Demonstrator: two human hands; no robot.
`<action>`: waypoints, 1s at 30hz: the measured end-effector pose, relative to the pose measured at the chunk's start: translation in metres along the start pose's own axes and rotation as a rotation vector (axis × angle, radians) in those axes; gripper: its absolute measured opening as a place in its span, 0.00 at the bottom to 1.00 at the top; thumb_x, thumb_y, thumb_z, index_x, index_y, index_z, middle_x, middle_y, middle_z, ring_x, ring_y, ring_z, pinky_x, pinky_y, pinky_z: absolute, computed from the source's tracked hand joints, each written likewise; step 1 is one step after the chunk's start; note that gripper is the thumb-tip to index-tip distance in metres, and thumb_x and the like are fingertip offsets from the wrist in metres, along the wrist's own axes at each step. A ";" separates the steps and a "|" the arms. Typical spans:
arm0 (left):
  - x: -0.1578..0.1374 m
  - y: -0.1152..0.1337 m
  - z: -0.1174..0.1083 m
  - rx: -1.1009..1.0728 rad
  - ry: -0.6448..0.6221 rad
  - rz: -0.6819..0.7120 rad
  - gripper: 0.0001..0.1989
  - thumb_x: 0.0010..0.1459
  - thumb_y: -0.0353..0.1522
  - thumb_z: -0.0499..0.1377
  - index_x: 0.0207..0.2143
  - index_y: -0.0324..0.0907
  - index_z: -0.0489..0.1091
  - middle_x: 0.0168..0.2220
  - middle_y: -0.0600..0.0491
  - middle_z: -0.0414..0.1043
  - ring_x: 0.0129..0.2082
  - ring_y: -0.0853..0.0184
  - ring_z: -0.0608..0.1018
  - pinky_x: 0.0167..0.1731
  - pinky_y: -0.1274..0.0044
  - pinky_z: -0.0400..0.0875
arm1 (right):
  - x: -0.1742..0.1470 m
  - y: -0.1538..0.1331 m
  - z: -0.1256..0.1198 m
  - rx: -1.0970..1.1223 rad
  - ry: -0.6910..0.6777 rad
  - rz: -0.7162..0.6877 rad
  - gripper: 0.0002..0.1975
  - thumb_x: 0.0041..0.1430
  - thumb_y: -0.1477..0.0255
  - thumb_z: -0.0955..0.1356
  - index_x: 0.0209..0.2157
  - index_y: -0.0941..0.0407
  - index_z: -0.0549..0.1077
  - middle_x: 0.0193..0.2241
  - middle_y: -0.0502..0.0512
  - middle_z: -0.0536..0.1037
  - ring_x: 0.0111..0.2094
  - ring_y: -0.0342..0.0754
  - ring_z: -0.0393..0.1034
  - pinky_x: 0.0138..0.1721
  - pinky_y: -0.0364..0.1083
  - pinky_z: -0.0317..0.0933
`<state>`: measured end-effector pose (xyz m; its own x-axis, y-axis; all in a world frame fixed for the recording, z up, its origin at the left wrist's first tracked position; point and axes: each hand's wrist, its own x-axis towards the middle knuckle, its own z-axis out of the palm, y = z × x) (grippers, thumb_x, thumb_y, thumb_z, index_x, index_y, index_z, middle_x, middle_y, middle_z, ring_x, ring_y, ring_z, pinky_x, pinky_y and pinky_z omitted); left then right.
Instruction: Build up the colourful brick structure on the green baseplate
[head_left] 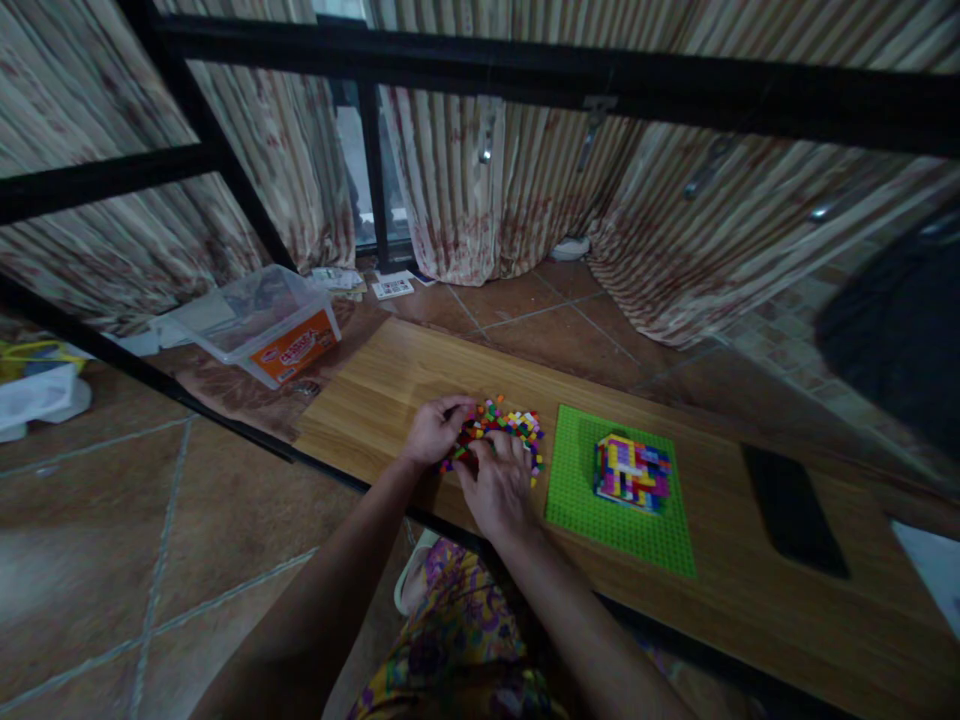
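Note:
A loose pile of small building bricks [525,425] in many colours lies on the wooden table. At the pile's left edge is my left hand [435,432], its fingers stretched toward the bricks and slightly apart. My right hand [501,490] rests over the near side of the pile, fingers spread and touching bricks; no brick shows clearly in its grip. Right of the pile lies a green studded baseplate [574,490]. On it stands a block-shaped build of multicoloured bricks [631,472], away from both hands.
The wooden table [397,370] has a dark edge near me. A black phone-like slab [795,510] lies at its right. On the tiled floor stands a clear plastic box [262,310] with an orange label. Black metal bars [480,65] cross in front of striped curtains [510,200].

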<state>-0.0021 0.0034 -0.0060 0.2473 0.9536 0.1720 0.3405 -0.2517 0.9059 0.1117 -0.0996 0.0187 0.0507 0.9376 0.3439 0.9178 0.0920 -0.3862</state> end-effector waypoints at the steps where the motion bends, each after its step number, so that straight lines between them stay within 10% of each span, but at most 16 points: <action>1: 0.000 0.000 0.000 -0.001 0.001 -0.001 0.14 0.59 0.37 0.55 0.41 0.42 0.77 0.40 0.51 0.80 0.40 0.64 0.80 0.45 0.74 0.74 | 0.000 -0.001 0.000 -0.003 0.006 -0.001 0.06 0.58 0.66 0.68 0.36 0.53 0.74 0.39 0.59 0.72 0.44 0.58 0.61 0.43 0.55 0.56; 23: 0.000 0.001 0.000 -0.043 0.008 -0.012 0.14 0.59 0.38 0.56 0.41 0.42 0.77 0.40 0.50 0.80 0.40 0.64 0.80 0.44 0.74 0.74 | 0.004 -0.005 -0.004 -0.016 -0.073 -0.031 0.02 0.57 0.71 0.70 0.32 0.54 0.73 0.37 0.58 0.75 0.44 0.56 0.63 0.45 0.54 0.56; 30: 0.000 0.000 -0.002 -0.065 0.011 -0.018 0.16 0.58 0.40 0.57 0.41 0.41 0.77 0.40 0.50 0.80 0.41 0.63 0.80 0.44 0.73 0.74 | -0.003 0.012 -0.018 0.368 -0.035 0.094 0.05 0.59 0.75 0.65 0.37 0.55 0.72 0.35 0.55 0.77 0.38 0.50 0.70 0.42 0.48 0.62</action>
<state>-0.0034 0.0041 -0.0056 0.2320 0.9596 0.1593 0.2848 -0.2236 0.9322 0.1294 -0.1072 0.0286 0.1087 0.9580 0.2653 0.7069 0.1131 -0.6982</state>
